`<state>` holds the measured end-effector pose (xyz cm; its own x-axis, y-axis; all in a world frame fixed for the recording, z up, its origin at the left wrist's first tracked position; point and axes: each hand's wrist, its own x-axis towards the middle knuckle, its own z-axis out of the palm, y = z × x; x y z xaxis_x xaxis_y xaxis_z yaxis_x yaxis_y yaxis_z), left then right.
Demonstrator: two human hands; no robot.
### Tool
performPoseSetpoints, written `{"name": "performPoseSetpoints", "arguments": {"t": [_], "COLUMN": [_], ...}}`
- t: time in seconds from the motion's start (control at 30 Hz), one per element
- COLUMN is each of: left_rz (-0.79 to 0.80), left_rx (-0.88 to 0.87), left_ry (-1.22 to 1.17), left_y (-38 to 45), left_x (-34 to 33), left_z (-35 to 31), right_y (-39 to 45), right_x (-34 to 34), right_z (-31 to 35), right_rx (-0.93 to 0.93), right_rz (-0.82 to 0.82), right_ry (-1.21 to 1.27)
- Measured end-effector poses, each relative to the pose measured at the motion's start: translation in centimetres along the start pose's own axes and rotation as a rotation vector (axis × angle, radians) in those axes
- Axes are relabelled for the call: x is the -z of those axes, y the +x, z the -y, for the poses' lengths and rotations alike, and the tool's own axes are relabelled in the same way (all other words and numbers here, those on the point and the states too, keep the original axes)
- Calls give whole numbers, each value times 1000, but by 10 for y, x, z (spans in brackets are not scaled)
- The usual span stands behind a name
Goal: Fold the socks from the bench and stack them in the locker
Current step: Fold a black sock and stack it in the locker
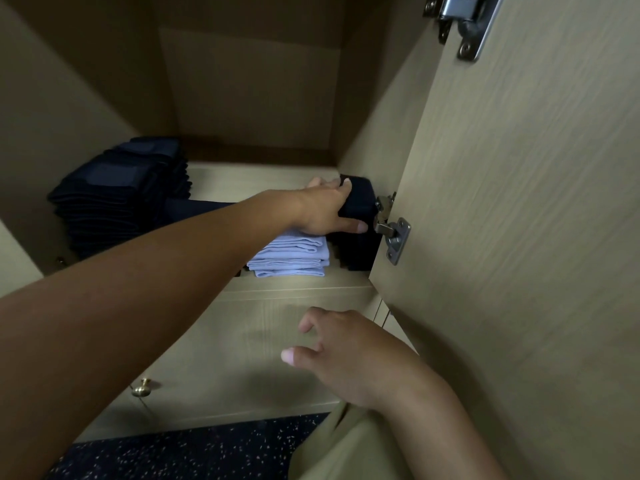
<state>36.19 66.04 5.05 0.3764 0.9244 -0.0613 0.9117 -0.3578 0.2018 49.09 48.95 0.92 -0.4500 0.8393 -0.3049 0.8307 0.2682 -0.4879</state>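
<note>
My left hand [325, 209] reaches into the open locker [249, 98] and grips a folded dark navy sock [360, 199], fingers over its top and thumb below, on a dark stack [356, 251] at the shelf's right end. A short stack of light blue folded socks [294, 254] lies just left of that, partly under my wrist. A tall pile of dark navy folded socks [114, 199] fills the shelf's left side. My right hand [346, 351] hovers below the shelf in front of the lower cabinet, fingers loosely curled, holding nothing.
The open locker door [519, 202] stands at the right with two metal hinges [393, 230]. A lower cabinet front carries a brass knob [142, 388]. Dark speckled floor [187, 452] lies below.
</note>
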Motion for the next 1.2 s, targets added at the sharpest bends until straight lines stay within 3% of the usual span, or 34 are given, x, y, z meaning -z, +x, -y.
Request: {"name": "performPoseSetpoints", "arguments": {"t": [0.3, 0.6, 0.8, 1.2], "left_rz": [-1, -351, -505, -574], "left_rx": [56, -150, -141, 171], "left_ry": [91, -98, -202, -174], "left_y": [-5, -69, -172, -357], "left_x": [4, 22, 8, -4], "left_z": [2, 30, 59, 108], "right_y": [4, 10, 14, 23], "right_x": [0, -4, -7, -32], "right_z": [-6, -8, 5, 110], "right_rx": [-2, 75, 166, 422], "right_rz": [12, -45, -69, -60], "right_ry": [-14, 77, 114, -73]}}
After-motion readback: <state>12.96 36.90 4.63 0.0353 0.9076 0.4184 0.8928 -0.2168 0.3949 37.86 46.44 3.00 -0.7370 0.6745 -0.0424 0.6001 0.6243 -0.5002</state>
